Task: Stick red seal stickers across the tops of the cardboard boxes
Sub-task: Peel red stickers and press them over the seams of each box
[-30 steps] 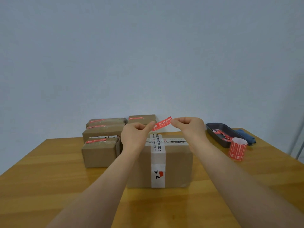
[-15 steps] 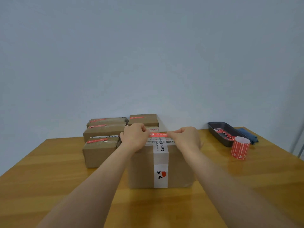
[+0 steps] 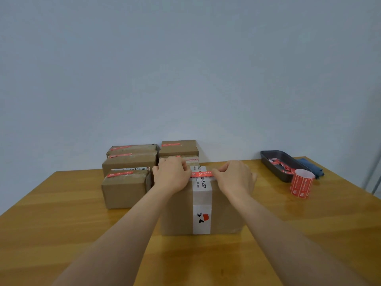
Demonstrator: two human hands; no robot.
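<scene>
A large cardboard box [image 3: 179,211] with a white tape band stands at the table's middle front. A red seal sticker [image 3: 201,174] lies across its top, over the white tape. My left hand [image 3: 172,175] pinches the sticker's left end and my right hand [image 3: 235,178] pinches its right end, both resting on the box top. Behind and to the left stand several smaller boxes [image 3: 125,188], each with a red sticker on top.
A red sticker roll [image 3: 302,185] stands upright at the right. Behind it a dark tray [image 3: 268,159] holds peeled red scraps, with a blue cloth [image 3: 311,167] beside it. The wooden table [image 3: 51,223] ends at a pale wall.
Both hands have come down from mid-air with the red sticker. It was held tilted above the box and now lies flat across the box top.
</scene>
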